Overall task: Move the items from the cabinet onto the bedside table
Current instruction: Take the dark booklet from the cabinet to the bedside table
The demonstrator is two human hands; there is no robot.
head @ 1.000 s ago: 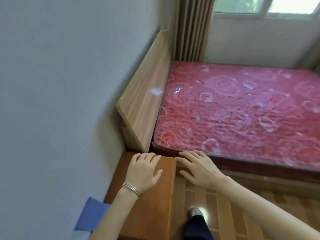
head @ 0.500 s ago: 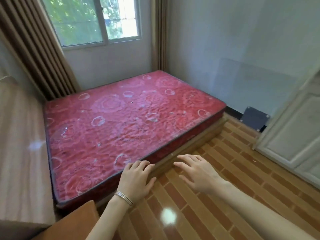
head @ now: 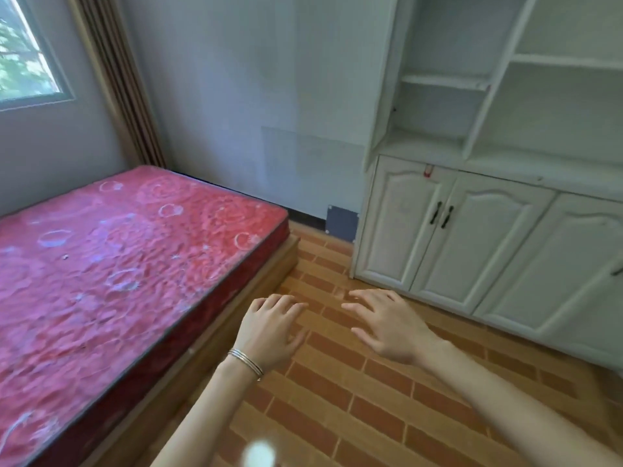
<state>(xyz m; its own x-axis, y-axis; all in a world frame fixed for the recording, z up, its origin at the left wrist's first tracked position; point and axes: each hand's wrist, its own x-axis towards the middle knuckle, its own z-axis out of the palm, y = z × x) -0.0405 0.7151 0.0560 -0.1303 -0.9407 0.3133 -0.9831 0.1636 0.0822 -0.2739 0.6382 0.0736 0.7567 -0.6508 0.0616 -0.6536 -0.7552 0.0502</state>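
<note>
Cabinet (head: 488,251) stands at the right of the frame with its lower doors (head: 397,230) closed. No items show, so they likely sit behind them. Left hand (head: 269,328) and right hand (head: 387,326) hover low centre over the floor (head: 337,419), fingers spread, holding nothing. Best to approach squarely, hook the 2 dark handles (head: 442,215) and swing both doors wide before reaching in.

We see a brick-patterned floor (head: 337,382) carrying a low wooden bed frame (head: 283,261) along its left edge and a white cabinet (head: 472,237) along its right edge. A red patterned mattress (head: 118,264) lies directly on the frame. The cabinet has closed lower doors, 2 with dark handles side by side, and open shelves (head: 445,82) above. A dark panel (head: 342,222) stands at the floor's far edge.
</note>
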